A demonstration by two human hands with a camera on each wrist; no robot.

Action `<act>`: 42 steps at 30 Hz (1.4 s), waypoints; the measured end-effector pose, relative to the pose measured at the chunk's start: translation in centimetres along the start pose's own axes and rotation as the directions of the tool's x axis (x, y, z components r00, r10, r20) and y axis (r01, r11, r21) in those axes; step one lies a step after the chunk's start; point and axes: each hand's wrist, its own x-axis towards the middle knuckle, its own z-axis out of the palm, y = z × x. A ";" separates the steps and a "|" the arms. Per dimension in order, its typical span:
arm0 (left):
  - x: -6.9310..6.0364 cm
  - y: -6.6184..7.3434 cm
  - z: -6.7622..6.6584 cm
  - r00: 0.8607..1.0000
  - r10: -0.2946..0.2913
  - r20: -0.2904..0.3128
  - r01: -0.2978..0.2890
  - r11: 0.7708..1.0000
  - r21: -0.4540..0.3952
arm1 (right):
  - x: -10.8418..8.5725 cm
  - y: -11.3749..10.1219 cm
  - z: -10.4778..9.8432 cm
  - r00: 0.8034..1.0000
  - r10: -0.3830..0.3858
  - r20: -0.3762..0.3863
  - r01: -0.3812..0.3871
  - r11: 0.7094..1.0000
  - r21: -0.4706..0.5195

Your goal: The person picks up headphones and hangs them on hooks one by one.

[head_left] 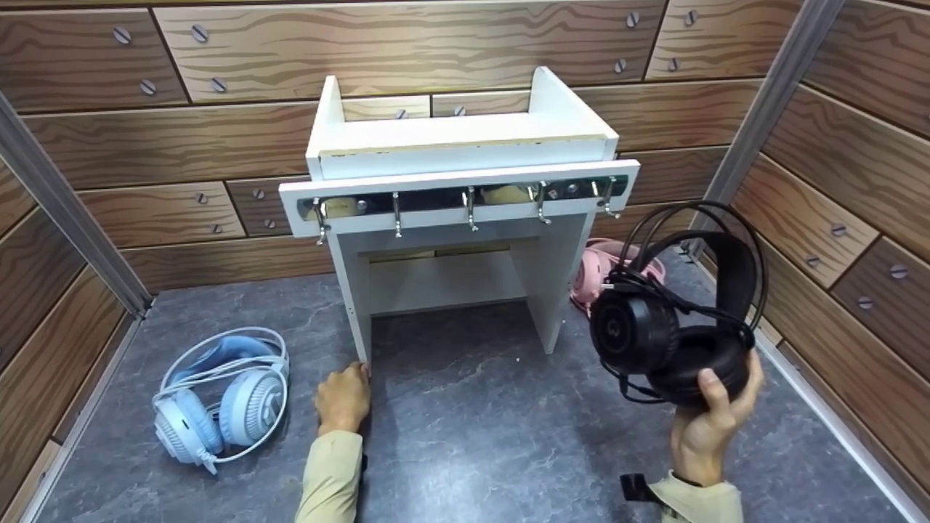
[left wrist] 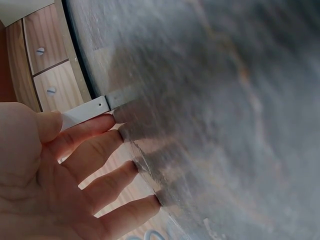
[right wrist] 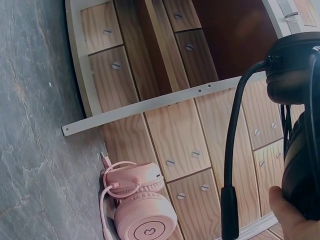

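A white rack (head_left: 465,174) with several metal hooks stands at the centre. My left hand (head_left: 343,398) is low at the foot of its left side panel; in the left wrist view the thumb and index finger of that hand (left wrist: 75,165) pinch the white panel end (left wrist: 86,112), the other fingertips on the grey surface. On the right, my right hand (head_left: 716,421) grips black headphones (head_left: 632,327) by an ear cup, raised beside the rack. The right wrist view shows the black headphones (right wrist: 300,150) with their microphone boom hanging, and part of the right hand (right wrist: 295,220).
Light blue headphones (head_left: 218,407) lie on the grey surface (head_left: 465,436) at the left. Pink headphones (head_left: 594,272) lie behind the rack's right panel, and show in the right wrist view (right wrist: 145,215). Wood-patterned walls (head_left: 436,43) enclose the back and both sides.
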 end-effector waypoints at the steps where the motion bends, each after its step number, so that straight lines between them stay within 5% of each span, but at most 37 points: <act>1: 0.0 0.0 0.0 1.000 -0.003 0.004 0.003 1.000 -0.001 | 0.0 0.0 0.1 1.000 0.000 0.002 0.000 1.000 -0.003; 8: 0.0 0.0 -0.1 1.000 -0.013 0.017 0.013 1.000 -0.012 | 0.0 0.1 0.6 1.000 0.005 0.016 -0.004 1.000 -0.006; 17: -0.2 0.0 0.0 0.998 0.042 -0.047 -0.042 0.999 -0.005 | -0.3 0.3 0.6 1.000 0.001 0.019 -0.001 1.000 0.014; 42: 0.0 -0.1 -0.1 1.000 0.002 0.008 -0.002 1.000 0.002 | -0.5 0.2 0.9 0.999 -0.007 0.031 0.007 1.000 0.018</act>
